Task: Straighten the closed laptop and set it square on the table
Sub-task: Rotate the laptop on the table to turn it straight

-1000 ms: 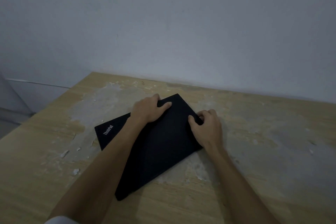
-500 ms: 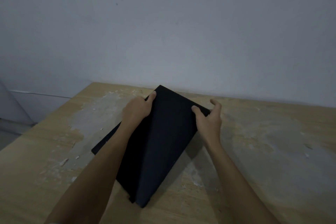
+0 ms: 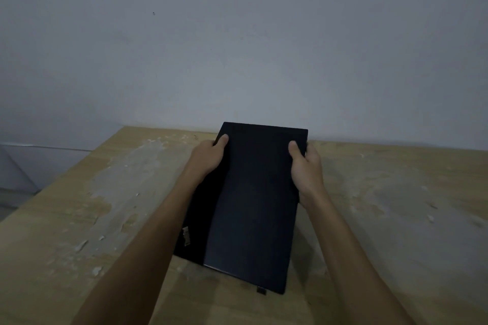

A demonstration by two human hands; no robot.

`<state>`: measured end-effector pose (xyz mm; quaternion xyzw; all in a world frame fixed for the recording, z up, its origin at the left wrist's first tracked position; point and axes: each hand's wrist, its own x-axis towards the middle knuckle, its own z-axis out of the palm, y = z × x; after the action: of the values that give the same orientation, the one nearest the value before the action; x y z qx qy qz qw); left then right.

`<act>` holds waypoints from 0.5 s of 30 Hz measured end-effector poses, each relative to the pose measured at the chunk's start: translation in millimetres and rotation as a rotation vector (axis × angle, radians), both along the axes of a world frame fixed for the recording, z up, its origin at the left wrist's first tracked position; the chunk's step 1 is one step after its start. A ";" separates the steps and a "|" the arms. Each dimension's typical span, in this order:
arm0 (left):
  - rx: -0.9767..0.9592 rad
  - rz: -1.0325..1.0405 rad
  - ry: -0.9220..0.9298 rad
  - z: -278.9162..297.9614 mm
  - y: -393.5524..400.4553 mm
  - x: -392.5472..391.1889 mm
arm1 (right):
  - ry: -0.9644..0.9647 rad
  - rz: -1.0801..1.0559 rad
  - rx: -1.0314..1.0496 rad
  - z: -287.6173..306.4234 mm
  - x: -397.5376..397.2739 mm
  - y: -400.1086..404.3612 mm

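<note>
The closed black laptop (image 3: pixel 253 206) is held in front of me, its far end raised off the wooden table (image 3: pixel 79 219) and its near end low by the surface. It points almost straight away from me. My left hand (image 3: pixel 208 158) grips its left edge near the top, thumb on the lid. My right hand (image 3: pixel 306 169) grips the right edge near the top, thumb also on the lid. A small logo (image 3: pixel 186 236) shows on the dark strip along the laptop's left side.
The table top is worn, with pale scraped patches (image 3: pixel 126 171) and loose flakes at the left. A plain grey wall (image 3: pixel 237 47) stands right behind the table's far edge. The table's left edge (image 3: pixel 52 187) drops to the floor.
The laptop lay flat and skewed on the table; both hands gripped its sides, lifted its far end and turned it until it points nearly straight away from me.
</note>
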<state>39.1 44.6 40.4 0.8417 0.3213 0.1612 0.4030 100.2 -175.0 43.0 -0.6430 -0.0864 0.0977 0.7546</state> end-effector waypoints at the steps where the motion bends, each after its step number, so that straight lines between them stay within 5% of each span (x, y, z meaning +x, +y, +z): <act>1: 0.006 -0.019 -0.003 2.1 -2.8 1.1 | 0.012 0.013 0.007 1.7 3.2 -4.7; 11: 0.615 -0.186 -0.038 28.1 -52.9 27.4 | 0.034 0.270 -0.084 19.7 29.4 -54.2; 15: 0.581 -0.376 0.013 32.8 -73.3 43.9 | 0.051 0.295 -0.056 17.4 28.0 -53.8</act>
<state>83.1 -28.7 73.2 0.9666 0.1040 0.1638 0.1672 128.2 -228.8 60.4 -0.6416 -0.1578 0.2262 0.7158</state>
